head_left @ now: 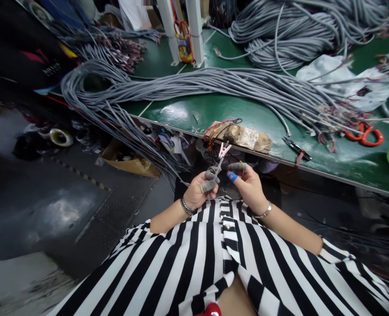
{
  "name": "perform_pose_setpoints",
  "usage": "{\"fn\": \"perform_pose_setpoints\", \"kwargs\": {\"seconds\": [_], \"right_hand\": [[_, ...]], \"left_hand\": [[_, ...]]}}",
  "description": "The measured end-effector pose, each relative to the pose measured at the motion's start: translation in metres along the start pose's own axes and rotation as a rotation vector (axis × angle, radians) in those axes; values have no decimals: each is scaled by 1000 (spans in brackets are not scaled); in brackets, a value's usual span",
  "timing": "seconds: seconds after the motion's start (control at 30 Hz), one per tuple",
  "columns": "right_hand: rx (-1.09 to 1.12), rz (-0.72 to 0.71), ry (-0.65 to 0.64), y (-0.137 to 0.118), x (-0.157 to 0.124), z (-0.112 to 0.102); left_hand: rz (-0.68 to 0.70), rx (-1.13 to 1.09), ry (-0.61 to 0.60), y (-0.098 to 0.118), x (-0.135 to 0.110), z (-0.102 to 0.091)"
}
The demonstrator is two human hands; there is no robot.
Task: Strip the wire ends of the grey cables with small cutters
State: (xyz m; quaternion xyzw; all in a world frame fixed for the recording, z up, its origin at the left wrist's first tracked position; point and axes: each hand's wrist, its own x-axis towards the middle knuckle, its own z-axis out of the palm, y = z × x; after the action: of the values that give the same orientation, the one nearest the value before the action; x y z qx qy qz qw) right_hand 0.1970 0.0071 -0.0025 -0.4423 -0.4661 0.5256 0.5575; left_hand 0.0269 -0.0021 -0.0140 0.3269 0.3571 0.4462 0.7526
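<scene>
Two bare hands are seen, one cable end (pixel 219 165) between them, one pair of orange-handled scissors (pixel 372 137), one pair of pliers (pixel 296 149), one tape-wrapped brown block (pixel 255 139) and two white posts (pixel 195 30). Grey cables are gathered in one long bundle (pixel 188 83) across the green bench (pixel 210 109) and in a coiled heap (pixel 289 39) behind; their strands are too many to be counted. The cable end is held in front of the bench edge, above the striped shirt (pixel 194 245), its pale tips pointed toward the block. It is pinched narrowly by the left hand (pixel 197 192), on which two grey finger covers are worn. By the right hand (pixel 252 188), one grey and one blue cover are worn; its thumb and finger are brought near each other beside the cable end, but whether anything is gripped there cannot be told.
</scene>
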Motion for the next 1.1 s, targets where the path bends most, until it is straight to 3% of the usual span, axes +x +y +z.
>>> {"fn": "perform_pose_setpoints", "kwargs": {"seconds": [0.2,0.33,0.47,0.73,0.83,1.0,1.1], "right_hand": [[-115,-80,-44,-3,-2,-1],[-121,-11,-76,-6,-6,1],[-107,67,-108,-4,-6,5],[-79,82,-32,2,0,17],[-130,4,-26,-1,-3,14],[-570,-284,-158,-2,-7,6],[-593,-303,-187,-1,-6,2]], "left_hand": [[86,227,170,-2,-1,5],[190,322,247,0,-1,7],[228,349,269,0,1,6],[209,412,246,1,1,9],[154,397,248,0,1,8],[69,269,210,-4,0,8],[94,263,236,-2,-1,9]]}}
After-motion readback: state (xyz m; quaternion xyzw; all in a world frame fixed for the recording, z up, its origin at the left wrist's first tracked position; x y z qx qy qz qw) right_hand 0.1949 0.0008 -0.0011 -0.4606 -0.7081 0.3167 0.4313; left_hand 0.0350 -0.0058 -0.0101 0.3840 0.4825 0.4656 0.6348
